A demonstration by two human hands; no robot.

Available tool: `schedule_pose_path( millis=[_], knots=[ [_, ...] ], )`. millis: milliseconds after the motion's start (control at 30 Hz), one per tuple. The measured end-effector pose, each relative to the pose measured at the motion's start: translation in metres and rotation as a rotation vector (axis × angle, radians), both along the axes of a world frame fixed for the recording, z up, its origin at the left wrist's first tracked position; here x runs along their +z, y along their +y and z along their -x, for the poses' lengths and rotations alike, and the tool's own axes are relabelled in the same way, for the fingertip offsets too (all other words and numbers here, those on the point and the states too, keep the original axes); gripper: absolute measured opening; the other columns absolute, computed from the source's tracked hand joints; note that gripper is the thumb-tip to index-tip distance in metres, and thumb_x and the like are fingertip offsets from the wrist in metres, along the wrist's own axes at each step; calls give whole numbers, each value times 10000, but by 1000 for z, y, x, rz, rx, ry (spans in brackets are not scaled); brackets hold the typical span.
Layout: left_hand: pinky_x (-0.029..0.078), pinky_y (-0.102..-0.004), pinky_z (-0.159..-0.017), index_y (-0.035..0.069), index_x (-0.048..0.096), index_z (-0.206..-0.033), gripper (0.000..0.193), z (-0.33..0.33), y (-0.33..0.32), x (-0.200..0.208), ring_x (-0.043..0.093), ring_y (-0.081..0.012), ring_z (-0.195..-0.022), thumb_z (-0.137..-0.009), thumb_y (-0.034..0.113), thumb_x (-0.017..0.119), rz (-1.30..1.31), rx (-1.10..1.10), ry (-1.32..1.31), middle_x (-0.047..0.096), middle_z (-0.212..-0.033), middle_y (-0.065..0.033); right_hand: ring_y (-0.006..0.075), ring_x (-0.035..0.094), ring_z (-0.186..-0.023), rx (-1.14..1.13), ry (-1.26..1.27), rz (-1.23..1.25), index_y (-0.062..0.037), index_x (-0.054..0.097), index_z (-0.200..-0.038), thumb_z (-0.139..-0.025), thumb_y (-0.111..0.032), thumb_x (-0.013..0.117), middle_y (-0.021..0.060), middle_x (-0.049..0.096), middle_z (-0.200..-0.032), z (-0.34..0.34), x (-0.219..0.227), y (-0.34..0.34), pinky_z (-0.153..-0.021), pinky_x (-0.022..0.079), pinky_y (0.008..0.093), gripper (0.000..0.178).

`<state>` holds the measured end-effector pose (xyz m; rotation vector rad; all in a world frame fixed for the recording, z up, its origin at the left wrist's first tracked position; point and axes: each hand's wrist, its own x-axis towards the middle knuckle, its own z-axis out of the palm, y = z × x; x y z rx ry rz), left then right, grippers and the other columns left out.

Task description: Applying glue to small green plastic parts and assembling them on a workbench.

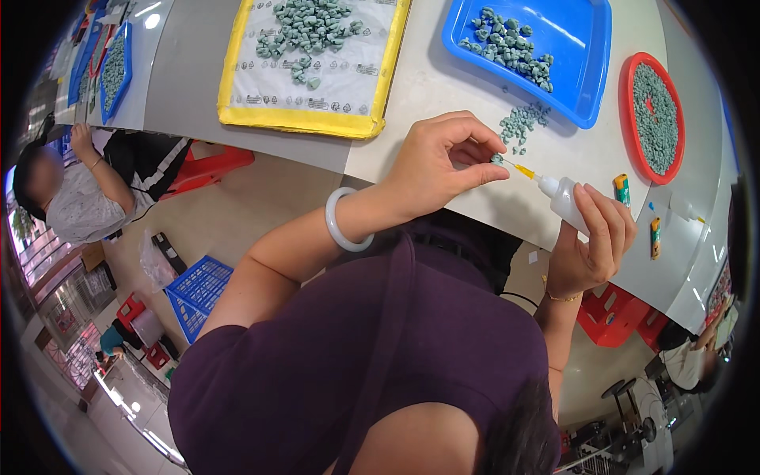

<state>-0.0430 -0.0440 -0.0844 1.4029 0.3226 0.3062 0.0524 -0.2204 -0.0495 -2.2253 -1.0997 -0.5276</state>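
Observation:
Between the thumb and fingertips of my left hand (pixel 447 162) is a small grey-green piece (pixel 497 159), pinched above the table's near edge. My right hand (pixel 595 241) is wrapped round a white squeeze bottle (pixel 564 202) with a yellow needle tip (pixel 524 171). The bottle is tilted, and its thin needle reaches to the small piece; whether they touch I cannot tell. Just beyond my fingers lies a loose pile of tiny grey-green pieces (pixel 522 123). Behind it, a blue tray (pixel 582 71) holds larger grey-green pieces (pixel 507 43).
A yellow-edged board (pixel 301 123) bears more grey-green pieces at the upper left. To the right are a red round tray (pixel 628 103) of tiny pieces, small yellow-green tubes (pixel 622 190) and another bottle (pixel 682 207). A person (pixel 87 186) sits at the far left.

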Motion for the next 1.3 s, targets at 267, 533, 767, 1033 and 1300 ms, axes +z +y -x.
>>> schedule_pose_path(
  millis=[267, 533, 767, 1033, 1300],
  knots=[
    [490, -249, -700, -5, 617, -881, 186, -3, -1, 0, 595, -134, -783, -716, -52, 687, -32, -3, -27, 578, -861, -56, 131, 541, -903, -78, 484, -101, -4, 564, -981, -751, 47, 645, 81, 618, -1008, -29, -16, -10, -834, 422, 264, 248],
    [513, -295, -798, -41, 588, -953, 237, -1, -1, -1, 619, -214, -896, -735, -133, 608, 67, 1, -91, 537, -972, -100, 141, 528, -884, -113, 474, -275, -33, 447, -1046, -746, -26, 685, 93, 554, -1010, -45, -31, 4, -747, 430, 229, 383],
    [515, -295, -815, -44, 577, -971, 247, -2, -1, -1, 613, -224, -926, -743, -139, 595, 94, -11, -97, 522, -1001, -102, 141, 540, -598, -23, 508, -160, -14, 590, -792, -758, 1, 627, 61, 570, -716, 1, -33, 22, -550, 431, 239, 52],
    [511, -298, -840, -49, 575, -971, 241, -2, -3, -2, 609, -223, -936, -747, -135, 592, 108, 13, -105, 519, -1011, -104, 133, 572, -624, -17, 603, 97, -26, 620, -818, -747, -16, 633, 45, 585, -756, -5, -20, 39, -575, 453, 241, 72],
    [510, -296, -838, -51, 570, -980, 245, -2, -1, -3, 611, -232, -942, -751, -135, 588, 108, 13, -126, 513, -1022, -104, 127, 593, -623, 24, 617, 142, -25, 631, -800, -725, -20, 647, 38, 591, -736, -8, -15, 44, -577, 469, 233, 77]
  ],
)
